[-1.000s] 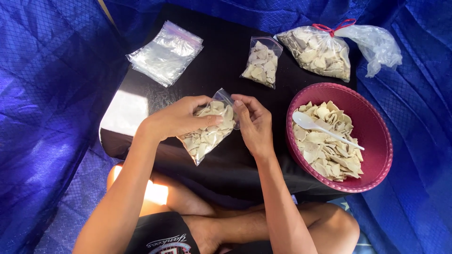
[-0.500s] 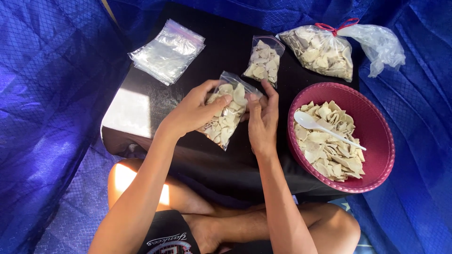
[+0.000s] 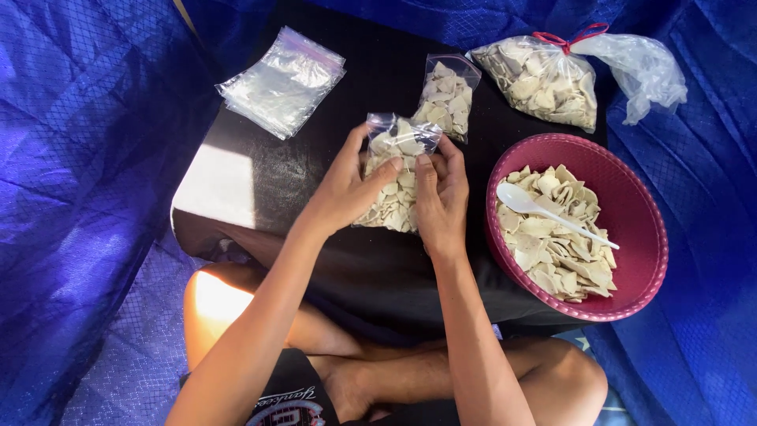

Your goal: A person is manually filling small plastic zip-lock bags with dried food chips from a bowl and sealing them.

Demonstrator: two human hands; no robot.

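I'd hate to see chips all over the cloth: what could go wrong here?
1. The small bag looks very full; both the left hand and right hand press on it, so chips could crack or squeeze out if the top is not sealed.
2. The red basket overhangs the table edge; a nudge might tip it.

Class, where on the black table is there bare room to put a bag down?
Bare: the sunlit patch of the table below the empty bags, left of the left hand. Crowded: between the held bag, filled bag and bowl.
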